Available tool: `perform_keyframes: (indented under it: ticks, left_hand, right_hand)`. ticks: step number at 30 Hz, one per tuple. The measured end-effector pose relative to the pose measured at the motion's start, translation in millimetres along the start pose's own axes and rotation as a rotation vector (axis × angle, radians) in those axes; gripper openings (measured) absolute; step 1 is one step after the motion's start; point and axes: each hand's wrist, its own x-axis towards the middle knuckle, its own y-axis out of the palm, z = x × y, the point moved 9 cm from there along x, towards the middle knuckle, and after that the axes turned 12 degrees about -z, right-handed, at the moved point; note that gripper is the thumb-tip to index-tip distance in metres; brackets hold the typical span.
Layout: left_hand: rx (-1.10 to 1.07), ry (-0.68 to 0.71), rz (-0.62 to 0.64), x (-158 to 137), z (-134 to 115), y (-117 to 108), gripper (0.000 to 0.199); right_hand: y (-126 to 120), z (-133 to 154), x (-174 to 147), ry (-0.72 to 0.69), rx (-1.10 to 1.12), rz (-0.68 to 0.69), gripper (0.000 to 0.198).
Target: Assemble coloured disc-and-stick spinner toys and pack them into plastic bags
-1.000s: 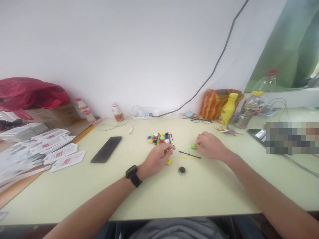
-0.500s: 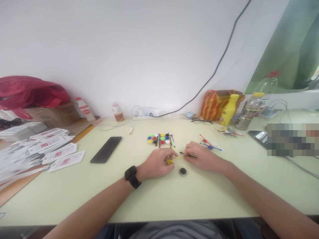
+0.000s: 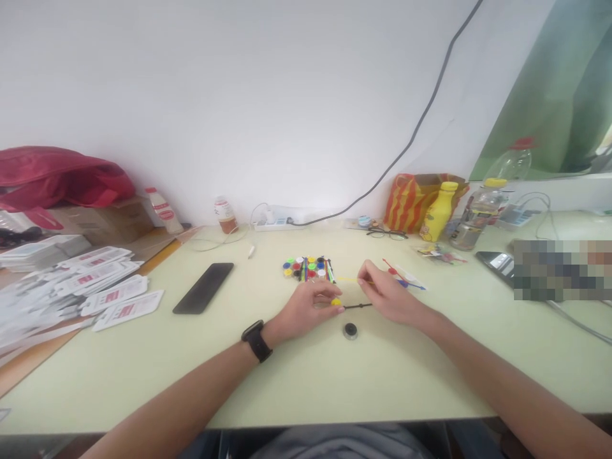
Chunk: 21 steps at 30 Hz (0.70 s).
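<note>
My left hand [image 3: 306, 309] is closed, with a small yellow disc [image 3: 336, 302] between thumb and fingers. To its right, my right hand [image 3: 382, 290] pinches the end of a thin yellow stick [image 3: 348, 280], which points left above the table. Below the hands lies a thin black stick [image 3: 357, 306], its right end close to my right hand. A small round black piece [image 3: 350, 330] rests nearer to me. Behind my left hand sit several small coloured discs [image 3: 289, 268] and a row of coloured sticks [image 3: 328, 271].
Right of my right hand lie a red stick [image 3: 388, 263] and a blue stick [image 3: 417, 287] with discs. A black phone [image 3: 204, 288] is at left, beside white cards [image 3: 115, 294]. Glasses [image 3: 386, 234], a yellow bottle [image 3: 440, 213] and a striped bag [image 3: 404, 203] stand behind.
My right hand has moved up and slightly right with the yellow stick, away from the yellow disc. My left hand has shifted slightly; more of the black stick shows.
</note>
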Motion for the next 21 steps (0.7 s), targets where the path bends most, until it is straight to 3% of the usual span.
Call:
perform_keyframes:
  ticks: [4, 9, 17, 21]
  left_hand:
    - [-0.078, -0.114, -0.088, 4.9, 11.1, -8.7, 0.033]
    - [-0.153, -0.104, -0.156, 8.3, 9.4, -15.6, 0.038]
    - [-0.211, -0.039, -0.030, 3.3, -14.7, -2.4, 0.037]
    - [-0.197, -0.005, -0.054, 2.8, -16.6, -3.6, 0.031]
  right_hand:
    - [-1.8, 6.8, 1.4, -0.005, 0.104, -0.032, 0.013]
    - [-0.6, 25.8, -0.5, -0.104, 0.182, -0.030, 0.020]
    - [12.1, 36.2, -8.5, -0.120, 0.270, -0.007, 0.025]
    - [12.9, 35.1, -9.6, -0.130, 0.226, -0.009, 0.022]
